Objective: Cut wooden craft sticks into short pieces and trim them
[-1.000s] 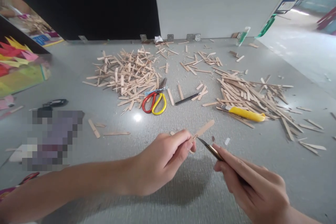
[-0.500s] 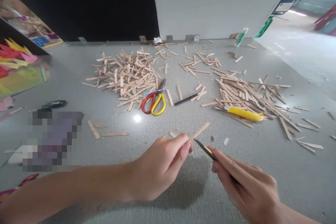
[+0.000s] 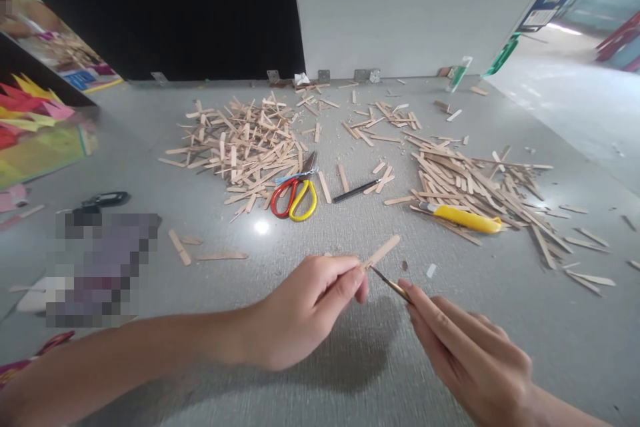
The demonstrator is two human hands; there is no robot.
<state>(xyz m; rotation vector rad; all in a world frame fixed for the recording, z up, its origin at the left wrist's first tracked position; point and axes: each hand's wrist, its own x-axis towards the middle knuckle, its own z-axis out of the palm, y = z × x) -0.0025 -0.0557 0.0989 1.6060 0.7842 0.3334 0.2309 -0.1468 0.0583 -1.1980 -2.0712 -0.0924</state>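
Note:
Pinched between thumb and fingers of my left hand (image 3: 310, 313) is a wooden craft stick (image 3: 385, 250), its rounded end pointing up and right. My right hand (image 3: 470, 353) is closed around a slim craft knife (image 3: 395, 286) with a gold-coloured neck; most of its handle is hidden in the fingers. The dark blade tip meets the stick right beside my left fingertips. Beyond my hands lie scissors (image 3: 295, 197) with one red and one yellow handle, a black pen-like tool (image 3: 357, 191) and a yellow box cutter (image 3: 465, 218).
Loose craft sticks form a heap (image 3: 250, 140) at the back left and another pile (image 3: 465, 180) at the right. A black and white upright panel (image 3: 410, 13) closes off the back. Paper shapes in a box (image 3: 40, 153) stand at left; a person (image 3: 35, 10) is partly visible behind.
The knife blade has turned slightly, and its tip stays at the stick. My left hand has shifted a little, covering more of a small stick piece behind it.

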